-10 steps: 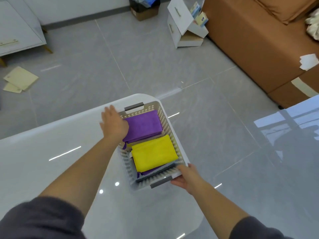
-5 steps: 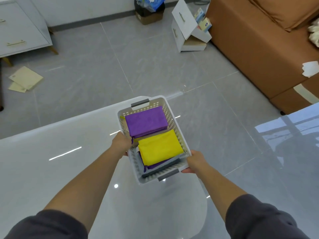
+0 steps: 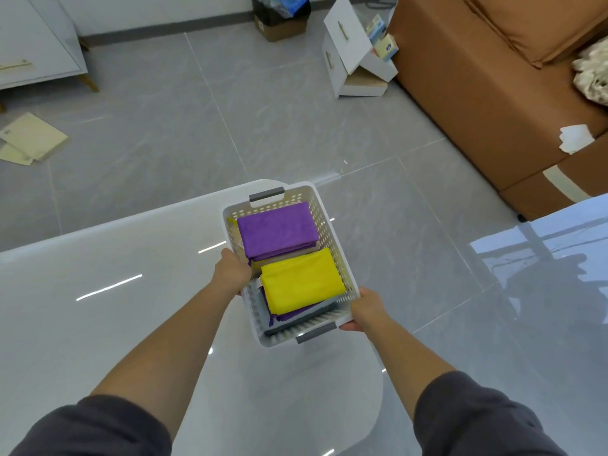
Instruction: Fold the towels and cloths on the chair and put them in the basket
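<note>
View: head camera, looking down past my forearms.
My left hand [image 3: 232, 274]: grips the left rim of the basket [image 3: 332, 225], fingers curled over it to the inside.
My right hand [image 3: 367, 309]: holds the basket's near right corner; fingertips hidden beneath the rim.
Where the basket is: between my hands, over the corner of the white table [image 3: 98, 291]; I cannot tell whether it rests there.
Far end inside: folded purple cloth [image 3: 278, 230].
Near end inside: folded yellow cloth [image 3: 301, 283], lying on more folded cloths.
Far right: brown sofa [image 3: 477, 93].
</note>
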`<control>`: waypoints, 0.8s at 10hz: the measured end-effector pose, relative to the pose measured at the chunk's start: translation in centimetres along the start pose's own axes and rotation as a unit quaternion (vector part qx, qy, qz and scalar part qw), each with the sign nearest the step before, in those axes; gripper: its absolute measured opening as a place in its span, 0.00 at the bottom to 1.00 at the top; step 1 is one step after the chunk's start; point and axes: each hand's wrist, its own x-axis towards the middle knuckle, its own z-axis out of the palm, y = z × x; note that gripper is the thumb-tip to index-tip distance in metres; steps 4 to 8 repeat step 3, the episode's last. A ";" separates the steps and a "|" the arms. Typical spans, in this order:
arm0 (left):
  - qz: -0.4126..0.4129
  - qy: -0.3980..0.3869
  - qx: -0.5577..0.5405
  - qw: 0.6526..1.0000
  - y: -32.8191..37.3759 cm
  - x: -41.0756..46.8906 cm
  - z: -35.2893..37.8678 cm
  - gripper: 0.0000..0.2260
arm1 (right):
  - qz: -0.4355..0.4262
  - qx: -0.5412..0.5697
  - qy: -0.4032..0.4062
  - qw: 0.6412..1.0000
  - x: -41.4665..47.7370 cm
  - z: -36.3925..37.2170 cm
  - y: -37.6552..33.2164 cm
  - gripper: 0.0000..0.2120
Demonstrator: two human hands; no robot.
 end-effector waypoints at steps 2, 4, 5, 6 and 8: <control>0.039 0.022 -0.025 0.999 -1.1 -1.9 1.0 0.31 | -0.055 -0.176 -0.002 0.983 -1.7 -0.1 -0.1 0.18; 0.057 0.032 -0.038 0.997 -2.1 -3.2 1.4 0.32 | -0.153 -0.210 0.016 0.966 -3.0 -0.3 -1.5 0.26; 0.057 0.032 -0.038 0.997 -2.1 -3.2 1.4 0.32 | -0.153 -0.210 0.016 0.966 -3.0 -0.3 -1.5 0.26; 0.057 0.032 -0.038 0.997 -2.1 -3.2 1.4 0.32 | -0.153 -0.210 0.016 0.966 -3.0 -0.3 -1.5 0.26; 0.057 0.032 -0.038 0.997 -2.1 -3.2 1.4 0.32 | -0.153 -0.210 0.016 0.966 -3.0 -0.3 -1.5 0.26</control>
